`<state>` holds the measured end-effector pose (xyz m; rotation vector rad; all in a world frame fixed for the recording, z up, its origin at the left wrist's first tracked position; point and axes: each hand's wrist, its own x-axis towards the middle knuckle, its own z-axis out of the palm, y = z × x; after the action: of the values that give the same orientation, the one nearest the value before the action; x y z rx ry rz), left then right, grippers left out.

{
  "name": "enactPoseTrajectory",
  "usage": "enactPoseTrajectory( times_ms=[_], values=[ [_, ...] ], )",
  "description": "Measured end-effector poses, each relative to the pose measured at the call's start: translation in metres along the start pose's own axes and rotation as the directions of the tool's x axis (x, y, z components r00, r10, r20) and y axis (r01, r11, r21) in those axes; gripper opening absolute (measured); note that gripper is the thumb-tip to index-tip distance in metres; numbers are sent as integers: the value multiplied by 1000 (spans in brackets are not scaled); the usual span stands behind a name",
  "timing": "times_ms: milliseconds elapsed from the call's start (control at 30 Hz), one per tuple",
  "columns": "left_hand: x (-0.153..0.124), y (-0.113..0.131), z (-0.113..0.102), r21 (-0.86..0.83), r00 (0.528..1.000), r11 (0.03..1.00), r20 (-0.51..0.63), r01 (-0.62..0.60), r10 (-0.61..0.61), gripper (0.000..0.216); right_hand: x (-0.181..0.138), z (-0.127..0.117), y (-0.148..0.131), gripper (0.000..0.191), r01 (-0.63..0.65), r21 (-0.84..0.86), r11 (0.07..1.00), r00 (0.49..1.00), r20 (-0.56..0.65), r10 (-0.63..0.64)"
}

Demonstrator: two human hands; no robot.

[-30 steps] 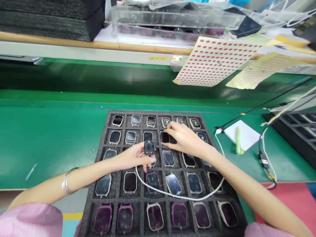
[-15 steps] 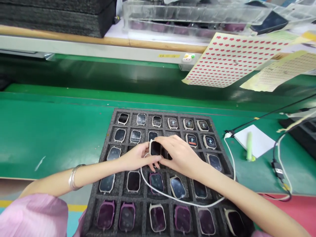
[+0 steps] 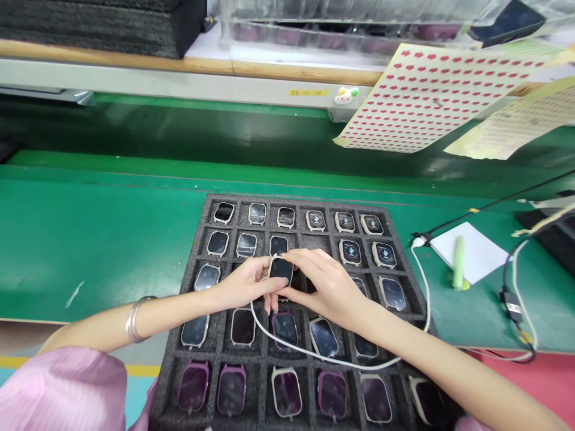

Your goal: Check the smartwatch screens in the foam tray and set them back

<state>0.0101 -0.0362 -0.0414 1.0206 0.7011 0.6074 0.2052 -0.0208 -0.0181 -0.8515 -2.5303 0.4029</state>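
A smartwatch body (image 3: 281,270) with a pale frame and a dark screen is held between both hands above a black foam tray (image 3: 174,359). My left hand (image 3: 247,281) grips it from the left, thumb along its lower edge. From the right, my right hand (image 3: 321,278) closes its fingers on the watch's top and lower side. A white cable (image 3: 332,361) runs from under my left hand, loops across the tray and passes beneath my right forearm; its end at the watch is hidden. Strapless watches fill most tray compartments, some pale, some purple like this purple watch (image 3: 193,387).
On the green bench (image 3: 90,239), a white paper pad (image 3: 476,245) with a light green pen-like item (image 3: 459,263) lies to the right, near cable connectors (image 3: 511,305). A sheet of red stickers (image 3: 431,99) hangs off the shelf. Black foam blocks (image 3: 90,27) sit on that shelf.
The held watch has tilted and lowered slightly, turning its screen more upward. My left thumb now lies against its lower edge. The view has shifted a little.
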Motion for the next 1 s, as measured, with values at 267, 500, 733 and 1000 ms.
enactPoseTrajectory(
  times_ms=[267,500,733,1000],
  values=[
    [-3,3,0,14,1000,1000,2,15,-15,32,-5,3,-5,39,18,-25,1000,999,-47,-19],
    [-3,3,-2,-16,1000,1000,0,23,-23,29,-4,5,-5,38,-15,64,998,998,-66,20],
    [-5,1,-3,-35,1000,999,8,19,-18,26,-2,9,-4,39,-27,217,976,996,-77,45],
    [-4,-3,-3,24,1000,1000,-1,6,-6,30,-5,10,-4,39,-27,178,984,995,-90,43]
  ],
)
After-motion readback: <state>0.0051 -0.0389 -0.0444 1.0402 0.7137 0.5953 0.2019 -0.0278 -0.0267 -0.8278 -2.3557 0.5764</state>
